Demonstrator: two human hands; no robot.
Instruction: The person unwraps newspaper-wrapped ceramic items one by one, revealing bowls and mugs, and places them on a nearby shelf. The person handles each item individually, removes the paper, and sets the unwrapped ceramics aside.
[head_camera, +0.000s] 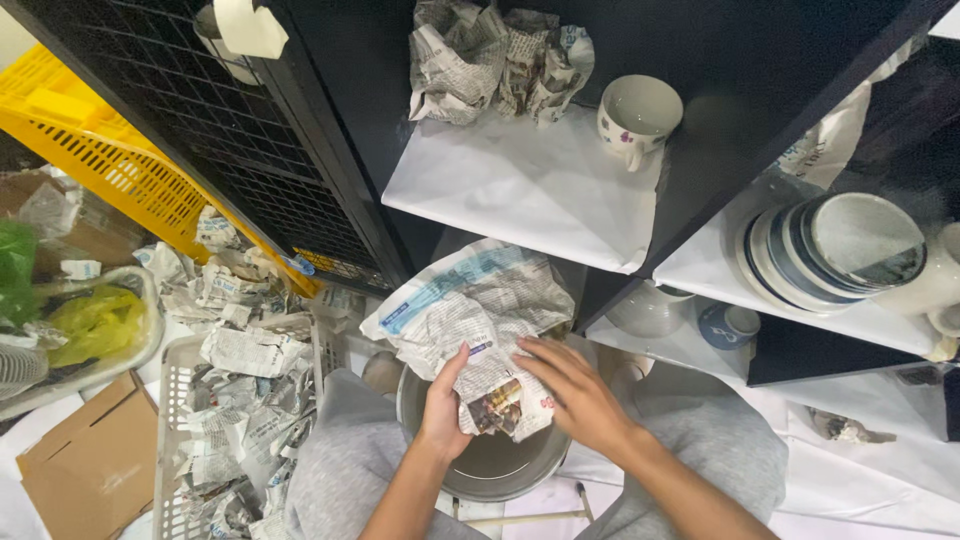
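newspaper wad (495, 400) over grey bowl (490, 465): left hand (443, 405) has a closed grip on it, right hand (575, 390) rests flat.

centre: a newspaper (475, 320) lies over a bowl (490, 465), which sits between the person's knees.
hands: the left hand (443, 405) grips the paper's 7 o'clock edge; the right hand (575, 392) lies flat on its 4 o'clock side.
12 o'clock: a shelf (520, 190) above the paper, with paper wads (495, 60) at its back and a cup (635, 118) at its 3 o'clock end.
2 o'clock: a plate stack (835, 250) on a lower shelf.
3 o'clock: a small cup (728, 325), just beside a bowl-shaped dish (648, 310).
9 o'clock: a basket (235, 430) holding crumpled papers.
8 o'clock: a box (90, 465) beside the basket.
10 o'clock: a crate (95, 150) behind the basket.
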